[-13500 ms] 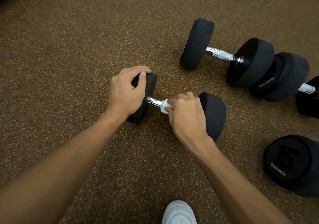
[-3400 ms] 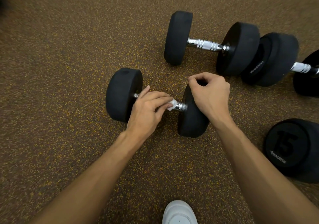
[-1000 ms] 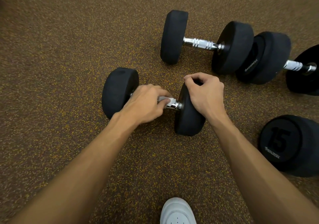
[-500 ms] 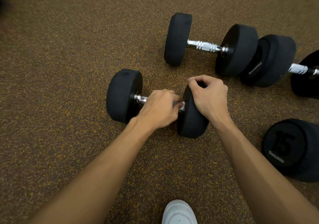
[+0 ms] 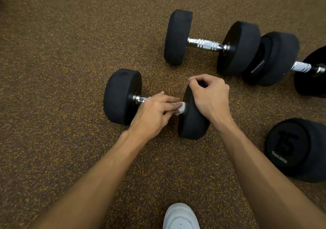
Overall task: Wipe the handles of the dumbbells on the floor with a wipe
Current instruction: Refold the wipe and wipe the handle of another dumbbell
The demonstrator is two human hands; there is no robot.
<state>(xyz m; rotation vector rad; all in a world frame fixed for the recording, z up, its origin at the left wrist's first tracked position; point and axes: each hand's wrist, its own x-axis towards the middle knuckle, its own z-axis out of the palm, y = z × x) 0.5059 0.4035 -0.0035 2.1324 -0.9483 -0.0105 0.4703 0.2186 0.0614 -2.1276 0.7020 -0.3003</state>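
A black dumbbell (image 5: 121, 96) with a chrome handle lies on the speckled floor in the middle of the view. My left hand (image 5: 155, 114) lies over its handle and holds a white wipe (image 5: 181, 107) against the handle's right end, beside the right head. Most of the handle is hidden under that hand; a short chrome stub shows at the left. My right hand (image 5: 210, 96) grips the top of the dumbbell's right head (image 5: 192, 124).
A second dumbbell (image 5: 204, 44) lies behind, a third (image 5: 275, 59) touches its right head, and a dumbbell marked 15 (image 5: 296, 149) stands at the right. My white shoe (image 5: 180, 216) is at the bottom edge. Brown speckled floor (image 5: 53, 69) spreads out to the left.
My left hand has slid the wipe right along the handle to its right end, and the fingers have loosened so the wipe shows. My right hand stays on the right head.
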